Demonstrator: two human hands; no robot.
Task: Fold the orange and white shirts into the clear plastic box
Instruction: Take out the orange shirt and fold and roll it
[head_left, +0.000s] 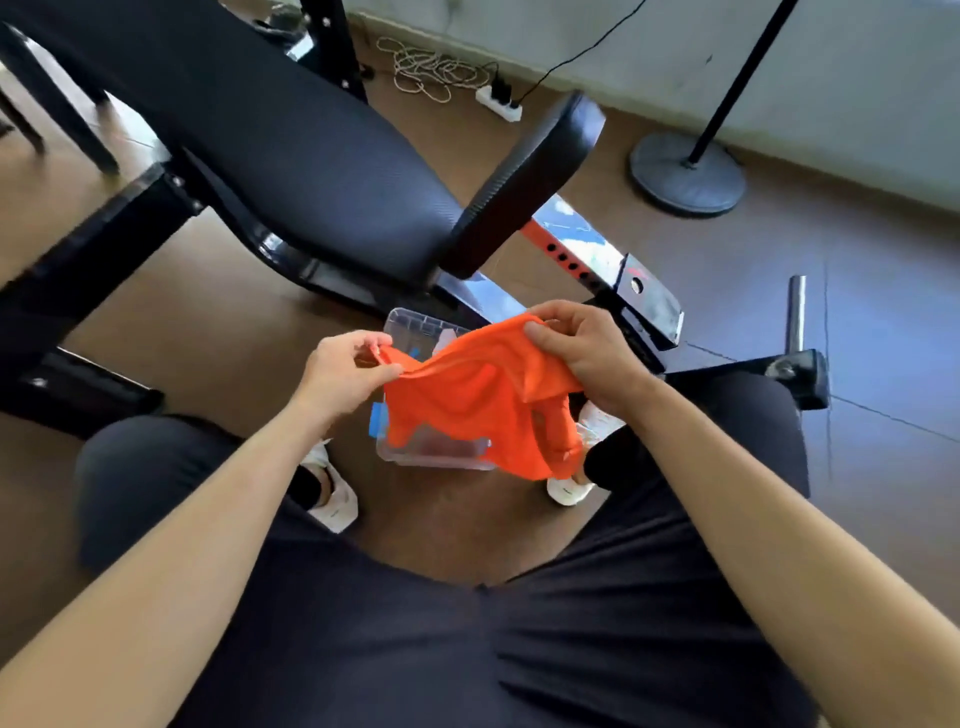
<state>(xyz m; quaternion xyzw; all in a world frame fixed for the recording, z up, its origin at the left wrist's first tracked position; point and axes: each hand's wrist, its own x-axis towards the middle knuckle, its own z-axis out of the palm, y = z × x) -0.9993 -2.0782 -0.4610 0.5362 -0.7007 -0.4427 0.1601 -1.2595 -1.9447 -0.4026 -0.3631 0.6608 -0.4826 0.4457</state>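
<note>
- As we sit looking down, our left hand (345, 371) pinches one edge of the orange shirt (478, 395).
- Our right hand (576, 348) grips the opposite edge, so the hands are apart with cloth stretched between them.
- The shirt hangs bunched above the clear plastic box (435, 458), which stands on the floor (208, 322) near a black bench (311, 156).

A single wide-angle view is taken from the head, directed forward and steeply down. The left hand (343, 371) and right hand (582, 348) are framed close, mid-picture, with floor (883, 322) beyond them and lap (467, 654) nearer the camera.
</note>
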